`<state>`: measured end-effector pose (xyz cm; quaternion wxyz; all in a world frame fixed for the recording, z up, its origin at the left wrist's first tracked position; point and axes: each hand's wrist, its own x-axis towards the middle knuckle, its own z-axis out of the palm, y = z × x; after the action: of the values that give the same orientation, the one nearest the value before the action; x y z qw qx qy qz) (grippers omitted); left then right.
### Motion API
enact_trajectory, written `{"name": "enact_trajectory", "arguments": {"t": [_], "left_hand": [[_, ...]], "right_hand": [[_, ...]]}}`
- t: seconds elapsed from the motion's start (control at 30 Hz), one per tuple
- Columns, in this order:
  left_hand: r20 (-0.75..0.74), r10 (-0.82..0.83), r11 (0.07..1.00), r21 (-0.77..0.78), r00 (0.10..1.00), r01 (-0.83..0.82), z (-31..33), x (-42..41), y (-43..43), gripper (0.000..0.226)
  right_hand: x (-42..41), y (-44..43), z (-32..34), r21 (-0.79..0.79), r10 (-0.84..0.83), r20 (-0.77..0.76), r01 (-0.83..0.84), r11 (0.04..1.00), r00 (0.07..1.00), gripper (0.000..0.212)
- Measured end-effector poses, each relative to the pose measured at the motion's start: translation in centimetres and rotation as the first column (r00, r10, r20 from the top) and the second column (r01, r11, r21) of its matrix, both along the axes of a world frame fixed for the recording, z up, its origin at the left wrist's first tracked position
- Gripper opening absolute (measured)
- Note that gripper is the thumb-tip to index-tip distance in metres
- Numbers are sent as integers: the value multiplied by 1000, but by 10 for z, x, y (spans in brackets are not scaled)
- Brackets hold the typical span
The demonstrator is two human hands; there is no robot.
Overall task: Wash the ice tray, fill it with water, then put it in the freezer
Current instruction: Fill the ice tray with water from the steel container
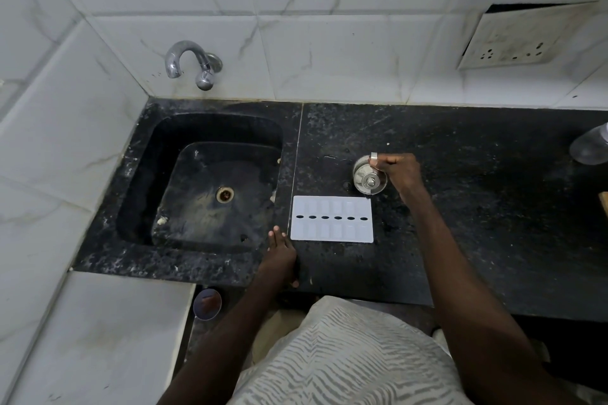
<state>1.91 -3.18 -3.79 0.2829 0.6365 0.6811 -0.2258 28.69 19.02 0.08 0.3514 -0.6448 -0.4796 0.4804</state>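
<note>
**Fig.** Head view, L to R. White marble-veined wall tiles bound the back and L side. A curved chrome tap [192, 62] projects from the back wall above a rectangular black stone sink [141, 174], w/ pale scraps on the basin floor. A narrow strip of black speckled stone counter [510, 207] separates the sink's R rim from a flat white plastic ice tray [332, 223]. The left hand [279, 255] rests on that strip, fingers straight, holding nothing, fingertips just beside the tray's near-L corner. The ice tray lies flat on the counter, long edges parallel to the front edge, w/ six dark oval slots in a row along its middle. Just behind its far-R corner stands a small round steel pot [370, 179] w/ a knobbed lid. The right hand [399, 171] grips its rim w/ curled fingers. R of that arm a wide stretch of counter runs to a clear plastic bottle [590, 148], cut off by the frame edge. Above, a stained white socket plate [523, 39] tilts off the wall.
</note>
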Motion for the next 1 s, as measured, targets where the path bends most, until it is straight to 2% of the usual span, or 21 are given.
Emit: {"name": "enact_trajectory", "arguments": {"t": [0.17, 0.47, 0.83, 1.0], "left_hand": [[2, 6, 1000, -5, 1000, -6, -2, 0, 2, 129], [1, 8, 1000, 8, 1000, -8, 0, 1, 1, 120], [-1, 7, 1000, 11, 1000, -7, 1, 1, 1, 127], [0, 13, 1000, 25, 1000, -13, 5, 2, 0, 117]], "right_hand": [[0, 0, 3, 3, 3, -12, -3, 1000, 1000, 24], [0, -1, 4, -6, 12, -11, -12, 1000, 1000, 24], [-2, -2, 9, -2, 19, -3, -19, 1000, 1000, 28], [-3, -2, 11, -10, 15, 13, -15, 1000, 1000, 27]]}}
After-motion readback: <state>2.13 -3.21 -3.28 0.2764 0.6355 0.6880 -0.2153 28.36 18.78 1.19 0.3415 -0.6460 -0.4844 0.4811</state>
